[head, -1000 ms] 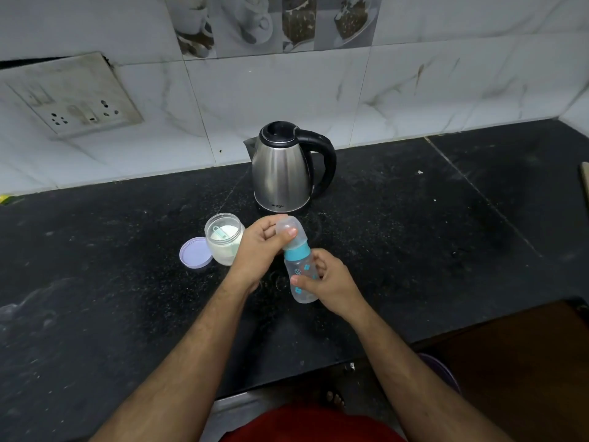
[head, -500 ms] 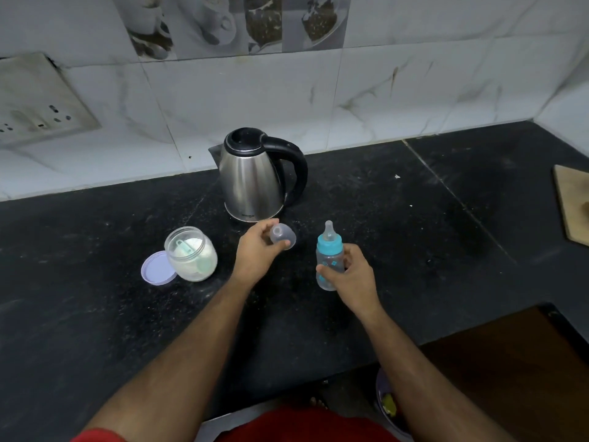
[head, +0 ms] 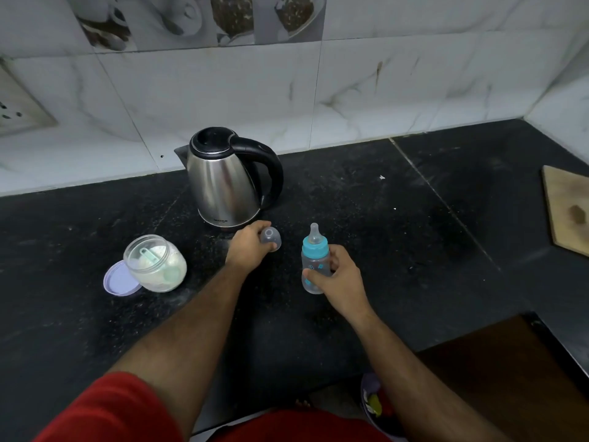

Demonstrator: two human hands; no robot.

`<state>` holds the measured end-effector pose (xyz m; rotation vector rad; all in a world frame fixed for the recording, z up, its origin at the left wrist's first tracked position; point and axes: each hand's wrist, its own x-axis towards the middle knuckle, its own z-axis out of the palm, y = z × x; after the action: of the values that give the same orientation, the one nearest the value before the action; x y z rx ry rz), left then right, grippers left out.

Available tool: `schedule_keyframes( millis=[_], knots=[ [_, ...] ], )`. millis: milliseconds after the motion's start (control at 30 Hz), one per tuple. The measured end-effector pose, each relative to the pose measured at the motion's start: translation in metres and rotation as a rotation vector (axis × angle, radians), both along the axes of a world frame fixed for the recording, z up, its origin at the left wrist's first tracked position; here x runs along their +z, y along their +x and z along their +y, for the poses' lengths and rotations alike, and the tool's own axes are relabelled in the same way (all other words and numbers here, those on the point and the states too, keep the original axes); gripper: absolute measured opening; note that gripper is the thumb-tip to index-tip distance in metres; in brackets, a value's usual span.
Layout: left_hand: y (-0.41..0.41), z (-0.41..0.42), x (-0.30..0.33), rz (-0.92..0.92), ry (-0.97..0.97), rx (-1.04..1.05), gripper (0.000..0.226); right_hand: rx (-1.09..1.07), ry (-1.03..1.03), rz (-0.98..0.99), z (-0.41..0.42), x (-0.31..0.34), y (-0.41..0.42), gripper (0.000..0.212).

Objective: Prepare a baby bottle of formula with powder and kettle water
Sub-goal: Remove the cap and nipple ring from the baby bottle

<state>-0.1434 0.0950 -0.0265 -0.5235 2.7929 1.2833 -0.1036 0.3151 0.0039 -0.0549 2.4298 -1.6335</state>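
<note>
Bottle [head: 314,266] upright in right hand [head: 341,279] grip; left hand [head: 251,247] grips cap [head: 271,239] beside kettle [head: 226,186].

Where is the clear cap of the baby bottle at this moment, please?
The clear cap is in the left hand, just in front of the kettle and left of the baby bottle.
</note>
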Motion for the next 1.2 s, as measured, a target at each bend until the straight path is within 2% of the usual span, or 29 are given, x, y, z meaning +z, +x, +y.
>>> schedule_keyframes(
  millis=[133,267,400,500,633,800,900,1000,1133,1200],
  knots=[
    [0.001,0.001,-0.006,-0.027,-0.029,-0.026,0.066,0.019,0.000,-0.006,0.001,-0.002,-0.003,0.055],
    [0.009,-0.001,-0.004,-0.001,0.063,0.010,0.083,0.035,-0.005,-0.003,0.000,-0.001,-0.004,0.055],
    [0.029,0.005,0.018,0.184,0.136,0.111,0.052,0.069,-0.049,-0.017,-0.003,0.003,-0.004,0.054],
    [0.052,0.011,0.041,0.201,0.345,0.023,0.034,0.136,-0.103,-0.052,-0.008,0.009,-0.002,0.053],
    [0.072,0.012,0.062,0.132,0.671,-0.173,0.039,0.297,-0.251,-0.164,-0.021,0.020,0.004,0.045],
    [0.087,-0.004,0.081,0.087,0.844,-0.221,0.047,0.493,-0.400,-0.276,-0.042,0.031,0.017,0.036],
    [0.095,-0.012,0.088,0.153,0.918,-0.141,0.035,0.591,-0.319,-0.280,-0.055,0.031,0.026,0.041],
    [0.103,-0.021,0.090,0.166,0.905,-0.136,0.030,0.619,-0.226,-0.258,-0.067,0.032,0.034,0.047],
    [0.116,-0.031,0.097,0.104,0.911,-0.230,0.057,0.658,-0.287,-0.269,-0.075,0.038,0.045,0.055],
    [0.119,-0.036,0.101,0.062,0.928,-0.247,0.061,0.677,-0.312,-0.273,-0.078,0.041,0.047,0.055]
  ],
)
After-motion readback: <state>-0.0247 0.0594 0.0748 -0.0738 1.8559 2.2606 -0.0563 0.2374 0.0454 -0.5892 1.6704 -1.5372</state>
